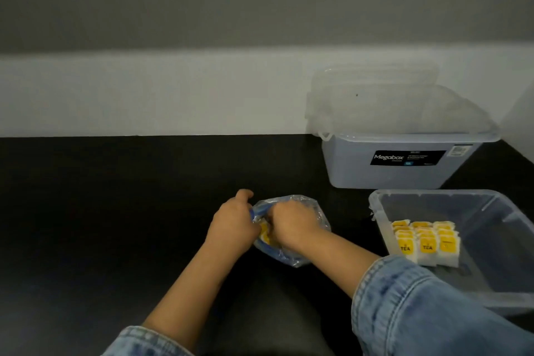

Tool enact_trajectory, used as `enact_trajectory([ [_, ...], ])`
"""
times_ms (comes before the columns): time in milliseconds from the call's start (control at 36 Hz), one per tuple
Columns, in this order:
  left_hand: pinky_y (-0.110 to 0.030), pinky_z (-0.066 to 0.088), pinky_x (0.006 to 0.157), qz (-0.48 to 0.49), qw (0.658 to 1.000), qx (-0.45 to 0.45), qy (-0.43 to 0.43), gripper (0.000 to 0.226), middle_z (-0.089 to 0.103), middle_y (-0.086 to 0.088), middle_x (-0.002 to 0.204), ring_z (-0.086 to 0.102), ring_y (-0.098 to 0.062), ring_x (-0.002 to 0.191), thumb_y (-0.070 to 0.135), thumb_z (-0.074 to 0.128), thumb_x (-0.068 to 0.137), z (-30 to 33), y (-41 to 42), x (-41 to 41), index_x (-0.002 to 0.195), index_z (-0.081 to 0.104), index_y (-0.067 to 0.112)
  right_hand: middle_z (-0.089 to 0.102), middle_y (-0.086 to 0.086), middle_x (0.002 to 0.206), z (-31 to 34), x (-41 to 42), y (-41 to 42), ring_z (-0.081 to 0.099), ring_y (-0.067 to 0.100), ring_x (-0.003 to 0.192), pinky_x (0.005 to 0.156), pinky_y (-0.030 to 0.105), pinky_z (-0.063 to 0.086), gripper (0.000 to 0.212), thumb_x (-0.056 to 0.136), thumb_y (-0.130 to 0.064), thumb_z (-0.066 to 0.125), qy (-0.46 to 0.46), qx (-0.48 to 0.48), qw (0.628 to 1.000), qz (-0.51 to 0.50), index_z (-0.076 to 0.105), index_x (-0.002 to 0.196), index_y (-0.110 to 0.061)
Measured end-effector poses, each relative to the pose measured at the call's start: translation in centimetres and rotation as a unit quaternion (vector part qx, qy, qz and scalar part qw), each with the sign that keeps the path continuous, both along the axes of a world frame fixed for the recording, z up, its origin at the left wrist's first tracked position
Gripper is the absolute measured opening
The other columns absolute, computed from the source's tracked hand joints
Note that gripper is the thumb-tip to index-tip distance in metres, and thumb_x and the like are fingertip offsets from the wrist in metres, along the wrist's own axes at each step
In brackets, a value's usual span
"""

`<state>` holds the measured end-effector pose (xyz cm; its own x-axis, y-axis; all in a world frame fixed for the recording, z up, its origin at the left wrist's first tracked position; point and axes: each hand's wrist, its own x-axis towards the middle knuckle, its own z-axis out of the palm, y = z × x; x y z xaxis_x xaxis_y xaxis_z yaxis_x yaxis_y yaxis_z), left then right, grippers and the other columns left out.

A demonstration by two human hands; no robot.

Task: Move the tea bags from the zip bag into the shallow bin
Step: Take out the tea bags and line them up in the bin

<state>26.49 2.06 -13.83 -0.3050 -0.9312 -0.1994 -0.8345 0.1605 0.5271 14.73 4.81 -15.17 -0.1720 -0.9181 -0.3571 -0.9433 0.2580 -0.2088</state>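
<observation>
In the head view, we work at the centre of the frame, where the zip bag (291, 228) lies on the dark surface (115, 211). Our left hand (232, 221) pinches the bag's mouth at its left edge, fingers curled round the plastic, while our right hand (289, 224) reaches into the opening; its fingers are hidden inside, so we cannot tell whether that grip has closed on anything. A yellow tea bag (264, 233) shows between the two hands. To do this step well, we judge the left hand should hold the mouth wide and steady so the right can draw a tea bag out without snagging the film. Both forearms angle up from the lower edge, wrists close together, denim sleeves pushed back. At the right of the frame, the shallow bin (378, 225) already holds rows of tea bags (424, 243) near its left wall.
</observation>
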Motion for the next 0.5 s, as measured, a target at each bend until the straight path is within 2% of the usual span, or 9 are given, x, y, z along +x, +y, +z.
enact_trajectory([
  [56,-0.032,0.055,0.082,-0.002,1.000,-0.001,0.012,0.069,0.056,0.008,0.115,0.059,-0.009,0.096,0.022,0.070,0.079,-0.1,-0.1,0.2,0.137,0.034,0.028,0.062,0.008,0.113,-0.5,0.7,-0.8,0.060,0.023,0.103,0.084,0.033,0.045,0.028,0.090,-0.027,0.060,-0.013,0.012,0.999,-0.043,0.061,0.113,-0.012],
  [139,-0.028,0.053,0.079,-0.007,1.000,0.002,0.024,0.065,0.056,0.007,0.115,0.058,-0.009,0.095,0.025,0.069,0.081,-0.1,-0.2,0.4,0.136,0.035,0.027,0.057,0.013,0.125,-1.1,1.4,-1.7,0.055,0.025,0.115,0.099,0.038,0.041,0.040,0.091,-0.026,0.061,-0.039,0.056,0.991,-0.113,0.053,0.125,-0.007],
  [250,-0.028,0.054,0.080,-0.008,1.000,-0.008,0.019,0.066,0.056,0.007,0.115,0.059,-0.009,0.095,0.024,0.070,0.080,-0.3,-0.3,0.6,0.136,0.036,0.028,0.063,0.006,0.107,-1.9,1.7,-1.6,0.061,0.020,0.098,0.081,0.032,0.045,0.023,0.090,-0.025,0.061,-0.032,-0.005,0.993,-0.110,0.062,0.109,-0.012],
  [306,-0.028,0.054,0.080,-0.008,1.000,-0.006,0.017,0.066,0.056,0.007,0.114,0.059,-0.008,0.095,0.024,0.070,0.080,-0.4,-0.4,0.8,0.136,0.036,0.028,0.062,0.003,0.097,-1.9,1.5,-1.3,0.059,0.016,0.086,0.074,0.029,0.043,0.020,0.088,-0.028,0.063,-0.019,-0.023,0.997,-0.068,0.063,0.104,-0.016],
  [361,-0.028,0.054,0.080,-0.007,1.000,-0.002,0.019,0.066,0.056,0.007,0.114,0.059,-0.008,0.094,0.024,0.070,0.080,-0.4,-0.4,0.8,0.136,0.036,0.028,0.058,0.000,0.091,-2.0,1.3,-1.2,0.055,0.014,0.081,0.073,0.029,0.041,0.021,0.087,-0.030,0.064,-0.007,-0.021,0.999,-0.029,0.063,0.104,-0.018],
  [444,-0.027,0.053,0.080,-0.007,1.000,-0.005,0.022,0.065,0.055,0.007,0.114,0.059,-0.008,0.095,0.024,0.070,0.080,-0.4,-0.5,0.9,0.136,0.036,0.028,0.062,0.002,0.101,-2.0,1.2,-1.5,0.059,0.017,0.089,0.075,0.029,0.041,0.025,0.087,-0.030,0.063,0.004,-0.023,1.000,-0.003,0.062,0.109,-0.018],
  [500,-0.026,0.052,0.077,-0.012,1.000,-0.008,0.018,0.064,0.055,0.007,0.115,0.058,-0.008,0.094,0.025,0.070,0.080,-0.5,-0.5,0.8,0.135,0.036,0.029,0.060,0.005,0.112,-1.9,1.4,-1.8,0.059,0.021,0.101,0.077,0.032,0.038,0.033,0.088,-0.030,0.063,-0.005,0.020,1.000,-0.002,0.057,0.117,-0.017],
])
